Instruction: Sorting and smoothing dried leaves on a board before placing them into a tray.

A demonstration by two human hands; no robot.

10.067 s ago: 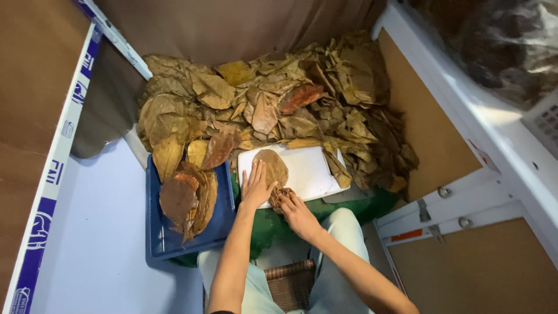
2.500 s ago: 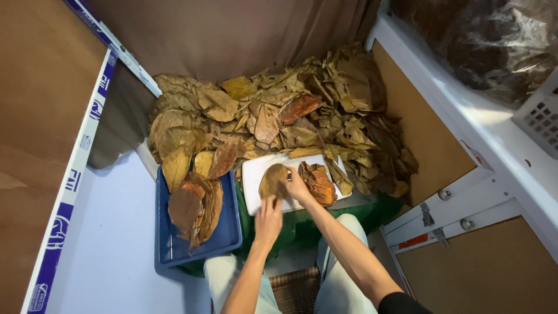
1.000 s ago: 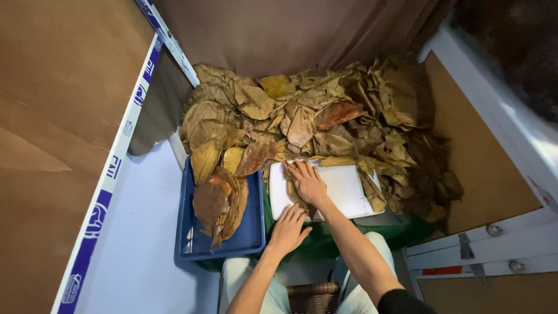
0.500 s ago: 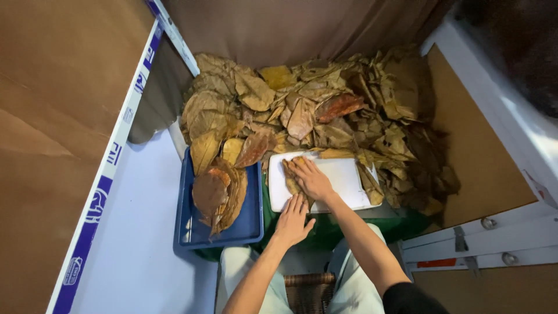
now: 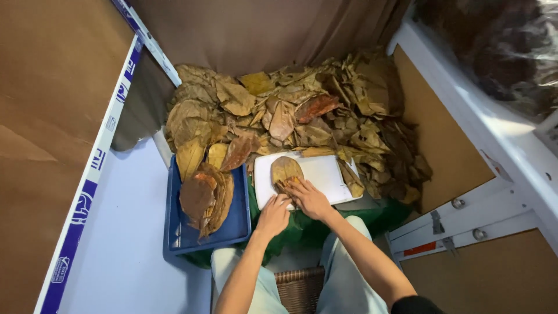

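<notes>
The right hand [image 5: 310, 197] covers the lower end of the dried leaf [image 5: 286, 170]; the bottom edge cuts off both forearms.

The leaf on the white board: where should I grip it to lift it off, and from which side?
Probably take the dried leaf by its far, rounded end, coming in from the pile side. That end lies flat and bare on the white board, while the near end is covered by the right hand and left hand. It looks thin and brittle, so pinch the edge lightly.
</notes>
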